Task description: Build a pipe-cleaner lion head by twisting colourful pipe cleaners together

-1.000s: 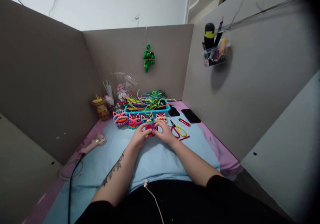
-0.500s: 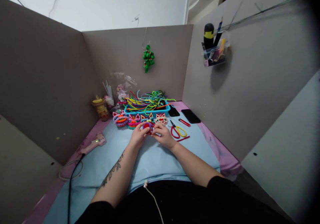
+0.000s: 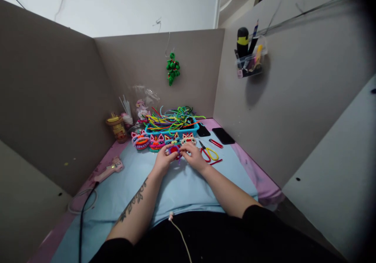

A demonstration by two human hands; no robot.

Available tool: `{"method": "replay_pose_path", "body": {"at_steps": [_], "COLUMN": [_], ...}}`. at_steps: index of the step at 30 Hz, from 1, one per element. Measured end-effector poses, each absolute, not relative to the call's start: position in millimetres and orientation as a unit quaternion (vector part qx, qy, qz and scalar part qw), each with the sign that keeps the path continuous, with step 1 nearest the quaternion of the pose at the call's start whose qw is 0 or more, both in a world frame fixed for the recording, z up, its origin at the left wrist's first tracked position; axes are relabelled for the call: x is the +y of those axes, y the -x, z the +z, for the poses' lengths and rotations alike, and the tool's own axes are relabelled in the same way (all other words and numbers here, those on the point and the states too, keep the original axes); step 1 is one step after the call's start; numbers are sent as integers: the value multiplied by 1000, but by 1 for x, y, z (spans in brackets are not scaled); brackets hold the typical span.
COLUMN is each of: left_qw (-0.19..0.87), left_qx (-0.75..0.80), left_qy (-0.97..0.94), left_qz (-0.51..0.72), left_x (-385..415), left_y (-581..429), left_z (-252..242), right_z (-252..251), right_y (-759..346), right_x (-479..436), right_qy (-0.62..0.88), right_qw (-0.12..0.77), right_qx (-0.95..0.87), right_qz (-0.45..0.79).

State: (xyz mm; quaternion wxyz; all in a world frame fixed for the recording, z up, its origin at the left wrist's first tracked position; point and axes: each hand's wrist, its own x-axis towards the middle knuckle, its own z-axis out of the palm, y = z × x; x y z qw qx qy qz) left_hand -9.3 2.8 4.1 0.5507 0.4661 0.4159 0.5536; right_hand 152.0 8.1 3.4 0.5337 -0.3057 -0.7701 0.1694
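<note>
Between my two hands is a small red and purple pipe-cleaner piece [image 3: 174, 149], a red middle with a purple border and a short purple end pointing down. My left hand [image 3: 164, 158] pinches its left side between thumb and fingers. On the right, my right hand [image 3: 192, 156] closes its fingertips at the purple edge. Just behind the hands stand several fuzzy animal-head figures, among them a purple and orange one [image 3: 140, 140], a pink one [image 3: 156, 142] and a cream and red one [image 3: 188, 139]. The fingers hide part of the piece.
A blue basket [image 3: 173, 132] of pipe cleaners stands at the back. Scissors [image 3: 209, 153], a red cutter [image 3: 216, 143], a red strip [image 3: 216, 162] and phones [image 3: 223, 135] lie right. At left are a pink glue gun [image 3: 110, 169], its black cord and a cup [image 3: 117, 129].
The piece has turned, showing more of its red face and purple border, with a purple end now hanging below. My right hand's fingers have shifted slightly; the camera view moved a little.
</note>
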Motion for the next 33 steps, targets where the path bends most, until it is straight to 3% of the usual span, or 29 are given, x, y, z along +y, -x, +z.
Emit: {"method": "replay_pose_path", "body": {"at_steps": [8, 22, 33], "left_qw": [562, 530, 530], "left_qx": [397, 363, 350], "left_qy": [-478, -528, -541], "left_qz": [546, 556, 551], "left_x": [-1, -3, -5], "left_y": [8, 4, 2], "left_z": [4, 6, 8], "right_z": [2, -9, -10], "right_y": [-151, -150, -156], "right_x": [12, 25, 32], "right_qy": [317, 396, 385], "right_qw": [505, 556, 539], "right_qx": [-792, -683, -673], "right_qz": [130, 261, 329]}}
